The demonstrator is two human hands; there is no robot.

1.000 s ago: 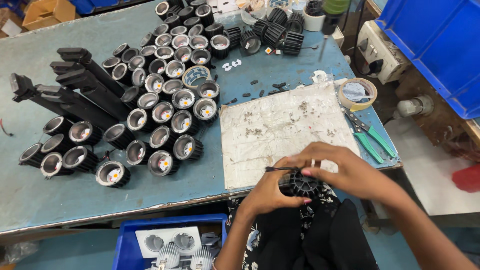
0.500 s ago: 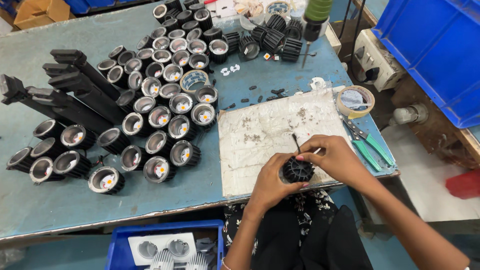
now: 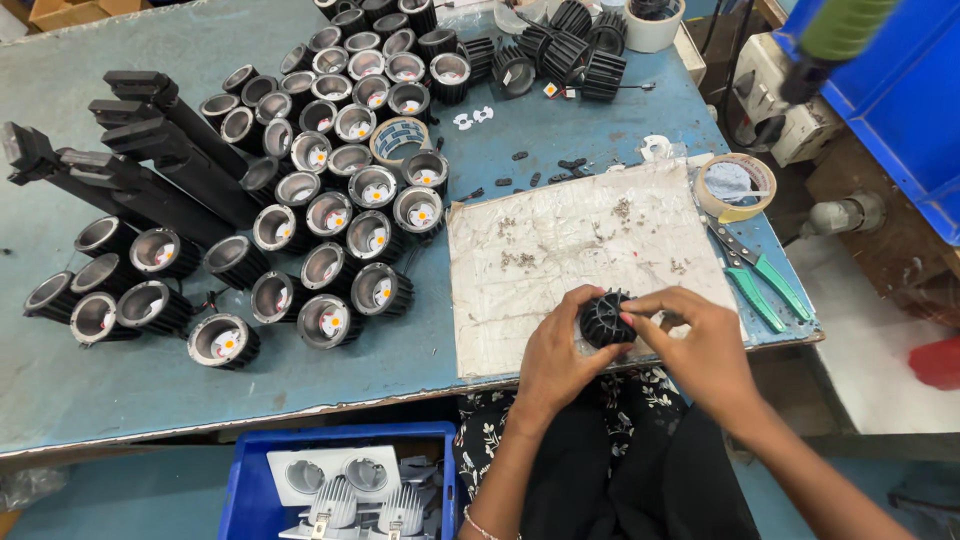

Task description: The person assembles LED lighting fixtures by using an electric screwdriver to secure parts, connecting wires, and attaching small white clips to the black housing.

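Head view: left hand (image 3: 555, 360) and right hand (image 3: 700, 345) both curled, gripping black finned lamp housing (image 3: 605, 318) from 8 and 3 o'clock, over worn paper sheet (image 3: 560, 240).

Both forearms were bare, with no sleeves reaching them. The left hand (image 3: 560, 360) and right hand (image 3: 700, 350) wore no gloves or rings. A thin beaded bracelet (image 3: 478, 526) circled the left wrist. Black clothing (image 3: 620, 470) with small white flowers covered the lap.
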